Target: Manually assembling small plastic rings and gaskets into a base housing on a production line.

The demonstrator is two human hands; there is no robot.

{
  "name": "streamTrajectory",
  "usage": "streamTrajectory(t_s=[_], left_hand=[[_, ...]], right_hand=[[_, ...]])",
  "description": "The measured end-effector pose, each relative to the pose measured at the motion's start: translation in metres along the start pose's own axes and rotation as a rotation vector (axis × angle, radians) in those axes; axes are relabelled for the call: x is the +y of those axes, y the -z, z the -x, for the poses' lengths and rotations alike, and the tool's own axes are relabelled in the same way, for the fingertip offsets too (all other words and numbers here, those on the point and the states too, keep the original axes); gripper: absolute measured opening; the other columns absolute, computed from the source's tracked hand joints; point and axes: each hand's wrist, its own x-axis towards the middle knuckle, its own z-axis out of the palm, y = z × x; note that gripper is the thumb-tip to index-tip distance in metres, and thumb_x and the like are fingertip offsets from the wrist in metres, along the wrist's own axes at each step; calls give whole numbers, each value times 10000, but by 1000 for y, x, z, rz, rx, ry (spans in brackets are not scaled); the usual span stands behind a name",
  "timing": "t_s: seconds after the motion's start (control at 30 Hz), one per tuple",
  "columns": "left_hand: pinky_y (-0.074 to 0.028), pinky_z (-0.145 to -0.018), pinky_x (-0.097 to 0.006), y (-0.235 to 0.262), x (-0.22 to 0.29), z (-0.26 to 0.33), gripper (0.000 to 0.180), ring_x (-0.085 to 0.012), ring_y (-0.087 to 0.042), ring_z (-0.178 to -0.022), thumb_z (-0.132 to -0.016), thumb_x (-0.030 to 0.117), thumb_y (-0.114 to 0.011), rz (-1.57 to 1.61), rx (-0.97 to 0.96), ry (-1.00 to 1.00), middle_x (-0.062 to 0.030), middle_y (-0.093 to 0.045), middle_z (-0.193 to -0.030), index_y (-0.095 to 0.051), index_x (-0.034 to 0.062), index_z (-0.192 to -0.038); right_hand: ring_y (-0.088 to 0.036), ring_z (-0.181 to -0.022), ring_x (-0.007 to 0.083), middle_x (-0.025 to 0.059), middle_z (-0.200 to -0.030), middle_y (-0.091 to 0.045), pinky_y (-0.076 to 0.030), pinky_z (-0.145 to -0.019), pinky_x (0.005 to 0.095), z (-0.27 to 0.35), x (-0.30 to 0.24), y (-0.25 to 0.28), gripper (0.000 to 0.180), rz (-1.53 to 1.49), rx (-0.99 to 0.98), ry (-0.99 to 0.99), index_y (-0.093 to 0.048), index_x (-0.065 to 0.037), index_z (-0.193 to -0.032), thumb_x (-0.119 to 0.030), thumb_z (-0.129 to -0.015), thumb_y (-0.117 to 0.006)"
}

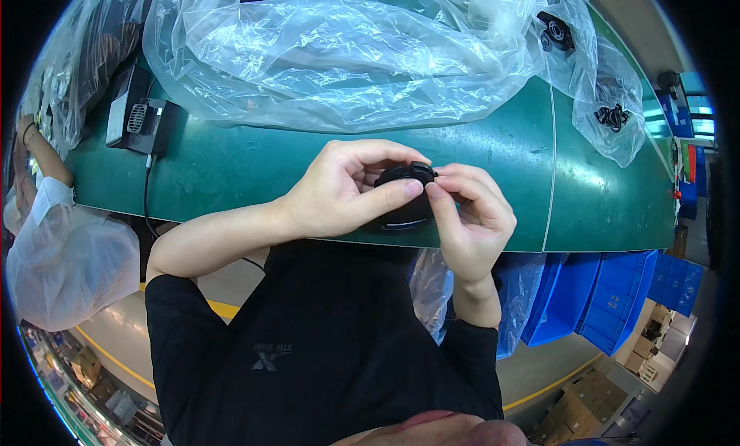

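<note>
Near the front edge of the green table, a small black rounded plastic part (396,174) is up between my two hands. My left hand (339,185) has its thumb and fingers closed around it from the left. From the right, the fingertips of my right hand (472,208) pinch its edge. Directly below my left thumb shows a black curved piece (406,215) with a shiny rim; whether it joins the held part I cannot tell. My fingers cover much of the part.
A large clear plastic bag (339,68) spreads across the back of the green table (254,164). Small bags with black parts (613,117) lie at the right. A black box-shaped device (150,124) with a cable stands left. Blue crates (617,299) are below right; a co-worker's sleeve (69,253) is far left.
</note>
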Motion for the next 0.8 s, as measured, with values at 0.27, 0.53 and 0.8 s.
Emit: streamTrajectory(t_s=[0.27,0.53,0.8], left_hand=[[-466,-687,-224,6,-4,-2,170,-96,-592,-795,-825,73,-630,-370,112,-194,-89,-655,-878,-660,-25,-961],[-472,-666,-226,7,-7,0,155,-93,-595,-748,-819,66,-627,-331,158,-154,-82,-664,-845,-675,-29,-932],[-482,-753,-240,5,-8,-3,240,-79,-584,-824,-894,113,-552,-3,36,-5,-78,-652,-915,-619,-41,-1065]], right_hand=[[-594,-791,125,95,-861,-617,-467,-662,214,0,-1,-13,99,-230,-32,-224,-655,63,-869,56,-770,-663],[-563,-740,106,94,-846,-613,-434,-634,192,4,13,-13,100,-255,-106,-187,-658,61,-893,48,-794,-645],[-543,-694,67,57,-799,-615,-416,-597,175,0,13,-3,60,-340,-129,-308,-647,55,-845,1,-819,-643]])
